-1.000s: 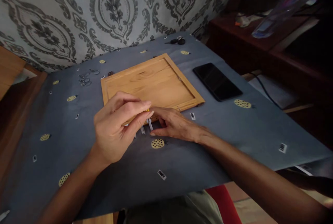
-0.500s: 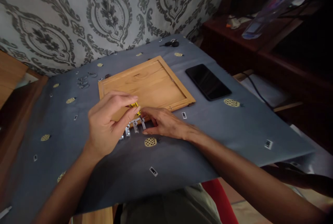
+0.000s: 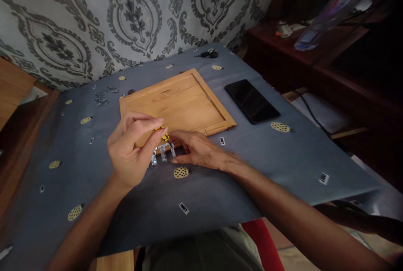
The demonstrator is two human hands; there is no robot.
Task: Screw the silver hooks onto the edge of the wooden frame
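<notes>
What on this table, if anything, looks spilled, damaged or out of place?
Nothing clearly stands out: no spill shows, and the wooden panel and the phone beside it look undamaged. Only the wire-like pieces, far left, look slightly untidy.

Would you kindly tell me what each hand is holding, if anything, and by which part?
The left hand pinches the yellow-and-black tool by its upper end. The right hand is beside the rightmost shiny clip; whether it grips that cannot be told.

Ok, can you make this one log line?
left hand: pinching yellow tool; right hand: by clips; board: on cloth; phone: right of board
</notes>
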